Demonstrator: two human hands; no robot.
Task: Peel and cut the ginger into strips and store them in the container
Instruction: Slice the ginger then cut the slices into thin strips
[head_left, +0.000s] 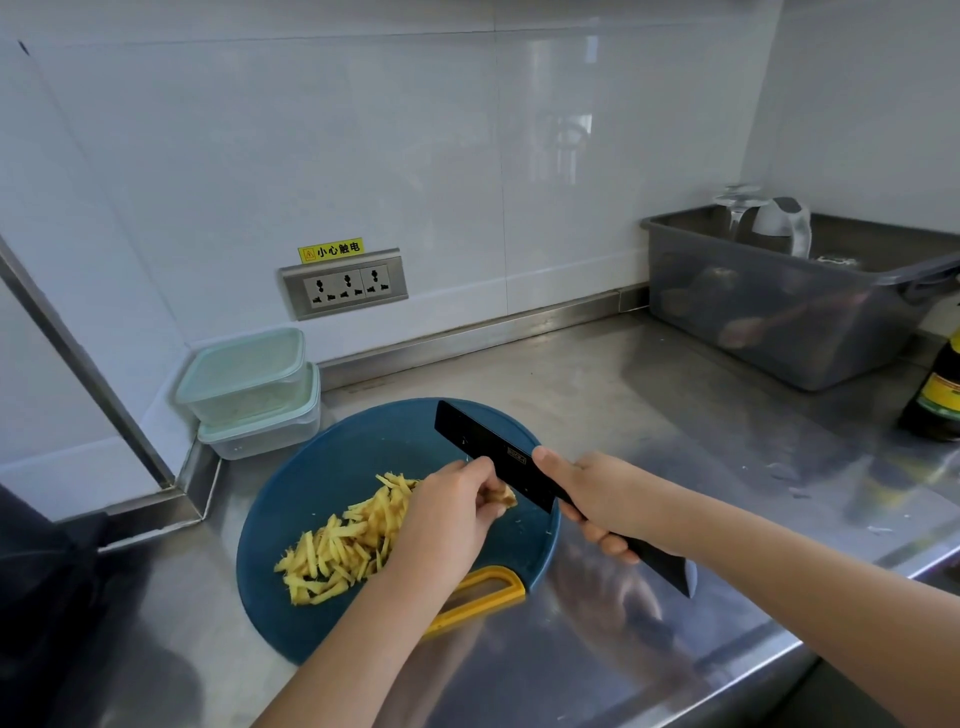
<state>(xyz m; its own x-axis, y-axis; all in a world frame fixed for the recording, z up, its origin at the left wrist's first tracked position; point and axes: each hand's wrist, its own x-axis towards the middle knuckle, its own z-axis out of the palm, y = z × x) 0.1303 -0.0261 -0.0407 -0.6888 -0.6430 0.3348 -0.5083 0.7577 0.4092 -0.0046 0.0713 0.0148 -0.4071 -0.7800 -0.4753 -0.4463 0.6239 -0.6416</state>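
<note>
A round blue cutting board (337, 467) with a yellow handle lies on the steel counter. A heap of yellow ginger strips (337, 551) covers its middle. My left hand (447, 519) pinches a small remaining ginger piece (506, 499) at the heap's right end. My right hand (597, 499) grips the handle of a black cleaver (493, 454); its blade stands right beside the left fingers, over the ginger piece. Two stacked clear containers (249, 389) with pale green lids sit in the back left corner.
A grey plastic bin (779, 312) holding a kettle and utensils stands at the back right. A dark sauce bottle (940, 389) is at the right edge. A wall socket strip (345, 286) sits above the counter. The counter edge runs along the lower right.
</note>
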